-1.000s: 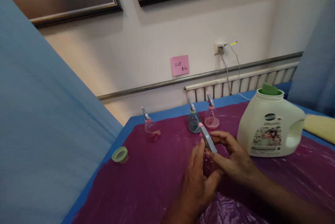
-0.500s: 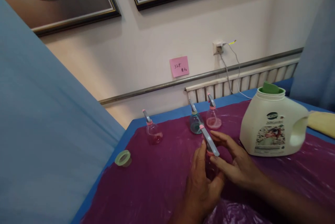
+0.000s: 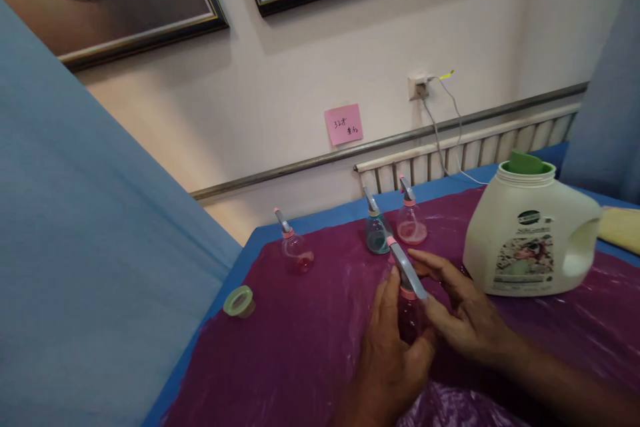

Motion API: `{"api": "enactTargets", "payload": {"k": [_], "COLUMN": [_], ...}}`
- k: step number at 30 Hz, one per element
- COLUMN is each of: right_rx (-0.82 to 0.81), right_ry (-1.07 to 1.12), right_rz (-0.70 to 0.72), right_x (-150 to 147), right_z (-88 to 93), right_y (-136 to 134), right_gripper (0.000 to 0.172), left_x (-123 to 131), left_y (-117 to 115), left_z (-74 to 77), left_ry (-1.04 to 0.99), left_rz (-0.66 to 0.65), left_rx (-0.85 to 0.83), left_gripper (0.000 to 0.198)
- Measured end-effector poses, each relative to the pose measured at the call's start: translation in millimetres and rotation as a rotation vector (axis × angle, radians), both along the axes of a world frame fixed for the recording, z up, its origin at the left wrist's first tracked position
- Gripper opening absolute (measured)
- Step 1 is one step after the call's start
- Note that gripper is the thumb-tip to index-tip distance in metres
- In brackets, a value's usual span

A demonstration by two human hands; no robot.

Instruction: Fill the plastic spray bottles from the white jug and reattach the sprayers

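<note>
My left hand [image 3: 390, 354] wraps round the body of a small clear bottle [image 3: 409, 317] that stands on the purple plastic sheet [image 3: 300, 347]. My right hand [image 3: 463, 320] pinches the bottle's grey pump cap with its pink collar [image 3: 406, 272]. Behind them stand three more small bottles: a pink one [image 3: 296, 255] at the left, a teal one [image 3: 376, 234] and another pink one [image 3: 411, 226]. A big white detergent jug [image 3: 530, 237] with an open green spout stands at the right.
A green cap [image 3: 239, 301] lies at the sheet's left edge. A blue cloth wall [image 3: 75, 247] rises at the left. A yellow cloth [image 3: 620, 227] lies behind the jug. A radiator [image 3: 450, 154], a wall socket with cable [image 3: 419, 87] and a pink note [image 3: 343, 124] are behind.
The view has drifted a little, so everything sits slightly further right. Both hands stay on the small bottle; its pump cap sits a touch lower and closer to the neck.
</note>
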State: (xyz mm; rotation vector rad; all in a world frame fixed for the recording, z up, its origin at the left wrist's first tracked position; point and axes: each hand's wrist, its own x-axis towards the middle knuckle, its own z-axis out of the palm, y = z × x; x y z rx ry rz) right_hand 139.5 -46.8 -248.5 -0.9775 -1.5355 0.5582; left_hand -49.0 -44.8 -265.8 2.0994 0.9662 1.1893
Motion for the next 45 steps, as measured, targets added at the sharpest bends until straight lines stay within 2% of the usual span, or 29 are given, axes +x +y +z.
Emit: {"api": "enactTargets", "payload": {"k": [3, 8, 11, 18, 27, 30, 36, 39, 42, 45], "right_rx": [-0.004, 0.006, -0.002, -0.009, -0.029, -0.009, -0.013, -0.031, -0.021, 0.022], "right_ry": [-0.009, 0.01, 0.026, 0.019, 0.014, 0.023, -0.03, -0.049, -0.056, -0.054], "right_rz": [0.029, -0.11, -0.132, 0.048, -0.139, -0.125, 0.025, -0.012, -0.071, -0.067], "right_x": [1, -3, -4, 3, -2, -3, 1, 1, 1, 0], "right_z": [2.4, 0.0, -3.1, 0.6, 13.5, 12.4, 9.9, 12.1, 15.3, 17.8], "right_y": [-1, 3, 4, -2, 1, 1, -3, -4, -2, -2], "right_gripper": [0.06, 0.058, 0.058, 0.066, 0.052, 0.047, 0.059, 0.06, 0.047, 0.03], "left_x": [0, 2, 4, 3, -1, -1, -1, -1, -1, -1], "left_y": [-1, 0, 1, -1, 0, 0, 0, -1, -1, -1], "left_z": [6.0, 16.7, 18.6, 12.4, 4.6, 2.2, 1.2, 4.2, 7.0, 6.9], "left_ry": [0.015, -0.011, -0.014, -0.005, 0.028, 0.029, 0.024, 0.034, 0.043, 0.041], "left_rz": [-0.022, -0.08, -0.101, -0.064, -0.039, -0.021, -0.009, -0.016, -0.039, -0.045], "left_rx": [0.028, 0.073, 0.098, 0.046, 0.036, 0.036, 0.026, 0.058, 0.086, 0.103], "left_gripper": [0.095, 0.1, 0.103, 0.092, 0.095, 0.095, 0.092, 0.092, 0.096, 0.096]}}
